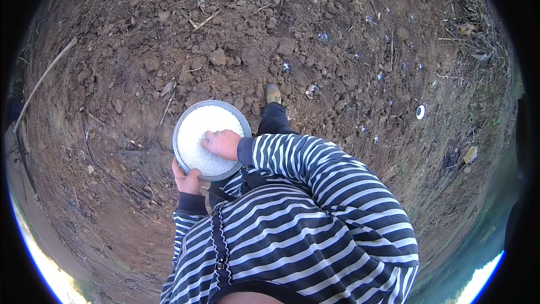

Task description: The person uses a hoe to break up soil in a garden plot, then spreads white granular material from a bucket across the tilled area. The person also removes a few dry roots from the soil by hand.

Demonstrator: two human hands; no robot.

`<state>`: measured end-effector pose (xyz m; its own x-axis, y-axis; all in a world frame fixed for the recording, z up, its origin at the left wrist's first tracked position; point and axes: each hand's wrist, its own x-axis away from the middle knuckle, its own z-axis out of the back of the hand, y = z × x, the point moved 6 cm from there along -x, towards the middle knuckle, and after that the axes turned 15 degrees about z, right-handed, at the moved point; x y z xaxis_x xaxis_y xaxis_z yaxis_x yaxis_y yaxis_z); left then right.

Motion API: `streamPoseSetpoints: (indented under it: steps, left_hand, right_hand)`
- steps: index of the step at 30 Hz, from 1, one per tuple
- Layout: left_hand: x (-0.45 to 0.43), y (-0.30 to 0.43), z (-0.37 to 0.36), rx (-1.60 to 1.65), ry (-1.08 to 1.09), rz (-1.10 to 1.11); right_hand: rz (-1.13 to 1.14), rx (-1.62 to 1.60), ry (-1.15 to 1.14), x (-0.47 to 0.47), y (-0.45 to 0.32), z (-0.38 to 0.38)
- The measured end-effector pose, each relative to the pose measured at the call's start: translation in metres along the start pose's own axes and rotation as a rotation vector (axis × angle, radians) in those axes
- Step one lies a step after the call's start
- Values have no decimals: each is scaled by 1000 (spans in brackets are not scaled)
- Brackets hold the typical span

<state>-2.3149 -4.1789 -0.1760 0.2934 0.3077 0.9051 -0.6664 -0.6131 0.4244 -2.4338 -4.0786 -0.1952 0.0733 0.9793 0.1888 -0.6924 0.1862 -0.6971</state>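
A round grey basin [246, 126] is filled almost to its rim with small white granules [198, 124]. My left hand [188, 180] grips the near left side of the basin, thumb at the rim and fingers against the outer wall. Inside the basin, my right hand [222, 144] rests on the granules with its fingers bent down into them. Its fingertips are partly hidden, so whether it has closed on any granules is unclear. The basin is held in front of my waist, above bare soil [139, 63].
Several small bluish-white clusters [323, 36] dot the cloddy soil ahead and to the right. A round white object with a dark centre [420, 112] lies farther right. One shoe [273, 93] shows ahead. A long stick [46, 78] lies at left; dry plant debris [474, 29] lies at upper right.
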Motion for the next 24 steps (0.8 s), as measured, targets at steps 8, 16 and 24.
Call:
streamPoseSetpoints:
  steps: [8,16,24]
  left_hand:
    - [-5,4,-46,-90,-99,-60]
    - [-13,4,-83,-186,-107,-57]
    - [-10,6,-123,-214,-112,6]
  right_hand:
    - [-93,-365,327,46,42,3]
    - [-290,-934,530,109,78,19]
    - [-313,-1197,634,150,99,26]
